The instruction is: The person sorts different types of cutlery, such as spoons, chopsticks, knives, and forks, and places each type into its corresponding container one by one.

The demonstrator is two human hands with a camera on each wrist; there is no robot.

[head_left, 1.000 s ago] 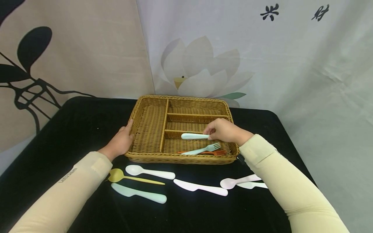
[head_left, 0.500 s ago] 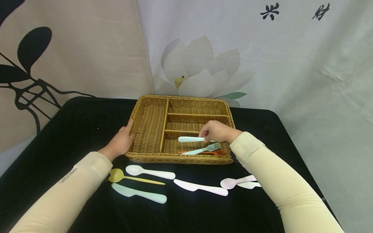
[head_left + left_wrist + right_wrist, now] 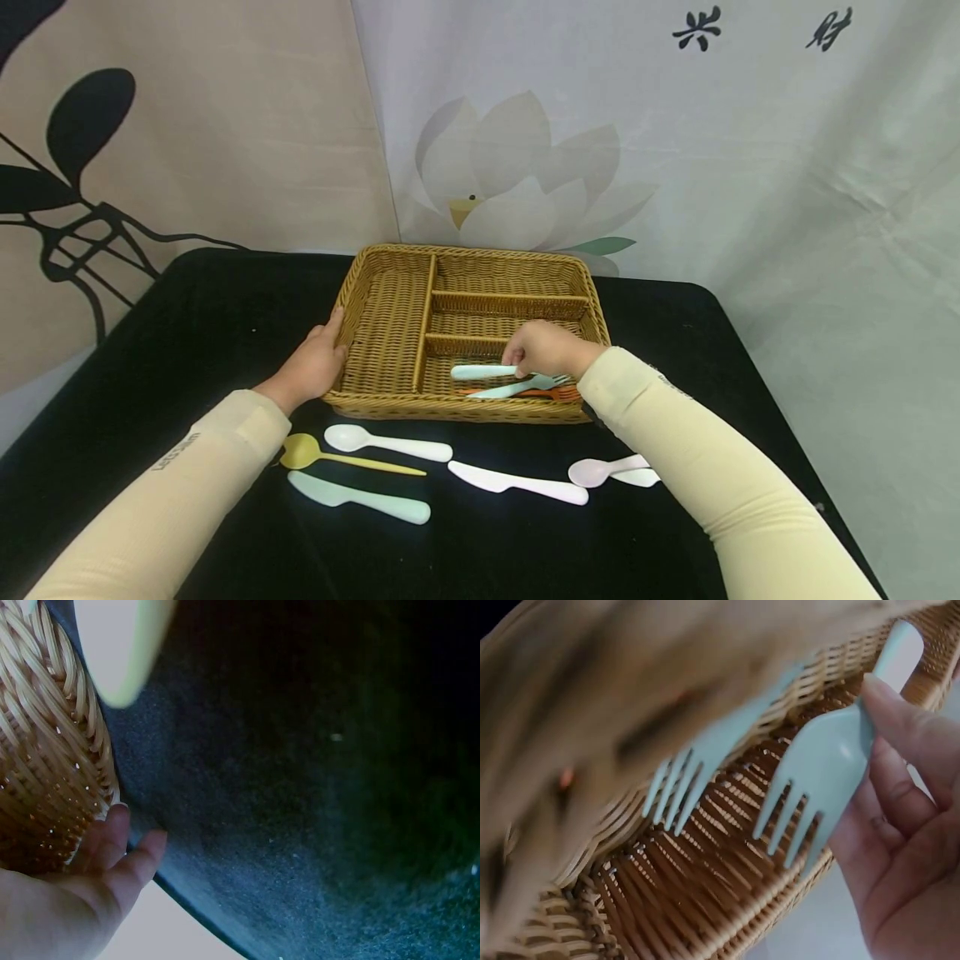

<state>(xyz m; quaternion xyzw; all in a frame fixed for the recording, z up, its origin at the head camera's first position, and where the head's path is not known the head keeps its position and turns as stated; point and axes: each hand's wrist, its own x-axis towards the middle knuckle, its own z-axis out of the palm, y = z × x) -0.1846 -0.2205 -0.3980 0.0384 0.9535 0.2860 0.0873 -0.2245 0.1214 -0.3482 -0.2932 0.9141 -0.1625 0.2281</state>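
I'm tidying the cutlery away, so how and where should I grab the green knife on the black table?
By the handle, probably pinched across its sides from above, coming from the right. The green knife lies flat, its rounded handle end pointing right; the left sleeve is near its other end, and the yellow spoon lies just behind.

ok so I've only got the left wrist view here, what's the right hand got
Observer: The right hand pinches a pale turquoise fork, clear in its own wrist view.
Operator: Is anything lying in the basket?
Observer: Yes, a second turquoise fork lies in the front right compartment.
Operator: Any other colour in there?
Observer: The head view shows an orange fork, partly covered by that second one.
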